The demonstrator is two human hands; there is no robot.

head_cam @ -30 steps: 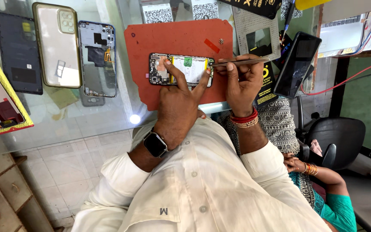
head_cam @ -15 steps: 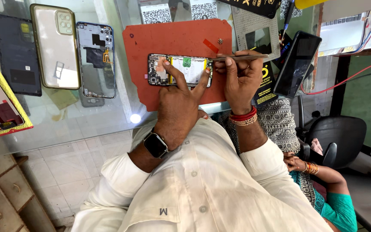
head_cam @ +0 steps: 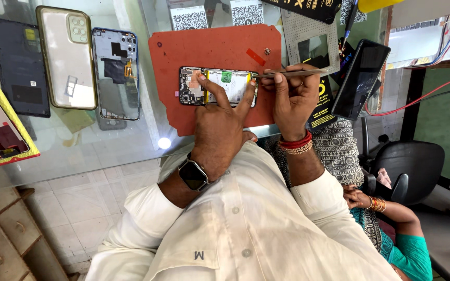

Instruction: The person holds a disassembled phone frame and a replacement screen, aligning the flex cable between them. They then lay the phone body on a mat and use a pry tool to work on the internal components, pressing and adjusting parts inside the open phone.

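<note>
Head view, looking down over a white shirt at a glass table (head_cam: 131, 151). On it lies a red work mat (head_cam: 220, 52), and on the mat, lengthwise, an opened phone (head_cam: 218, 86) with its back off, the battery and circuit boards showing. The phone sits near the middle of the mat, directly under and in front of both hands.

The left hand (head_cam: 220, 125) rests on the phone from the near side. Its fingers are spread apart: 1 fingertip presses on the phone's left end by the camera area, another on its right end near the lower edge, pinning the phone to the mat rather than gripping it. A smartwatch (head_cam: 192, 174) sits on that wrist.

The right hand (head_cam: 294, 99) is just beside the phone's right end, fingers pinched together on a pair of metal tweezers (head_cam: 287, 74). The tweezers lie roughly level, their tip pointing left and touching, or very nearly touching, the phone's top right corner. Red and gold bangles (head_cam: 295, 144) circle this wrist.

A small red strip (head_cam: 256, 56) and a tiny screw (head_cam: 267, 51) lie on the mat above the phone, apart from it.

To the left of the mat, on the glass, lie 3 phone parts side by side: a dark back cover (head_cam: 21, 65), a clear case with a gold rim (head_cam: 66, 57), and a blue-edged middle frame (head_cam: 115, 73). To the right, a black phone (head_cam: 360, 78) leans tilted. Another person in a teal sleeve (head_cam: 407, 255) sits at lower right.
</note>
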